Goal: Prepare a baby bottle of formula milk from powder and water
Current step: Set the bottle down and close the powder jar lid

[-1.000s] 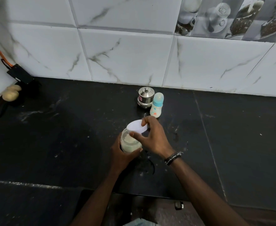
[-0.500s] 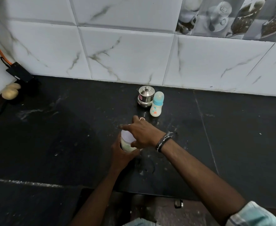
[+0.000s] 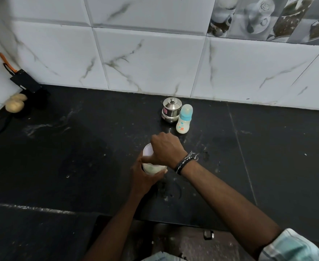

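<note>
A clear jar of pale powder (image 3: 153, 168) stands on the black counter (image 3: 79, 157), gripped around its side by my left hand (image 3: 145, 178). My right hand (image 3: 165, 148) sits on top of the jar, fingers curled over its white lid (image 3: 147, 150), which shows only at the left edge. Behind them a baby bottle (image 3: 184, 119) with a blue collar and clear cap stands upright, holding milk at its bottom.
A small steel container with a knobbed lid (image 3: 170, 110) stands touching the bottle's left side. At the far left corner lie a black holder with an orange handle (image 3: 23, 80) and two potatoes (image 3: 15, 103). White tiles back the counter.
My right hand brought the white lid down from a tilted position onto the jar mouth and now covers it. My left hand kept hold of the jar.
</note>
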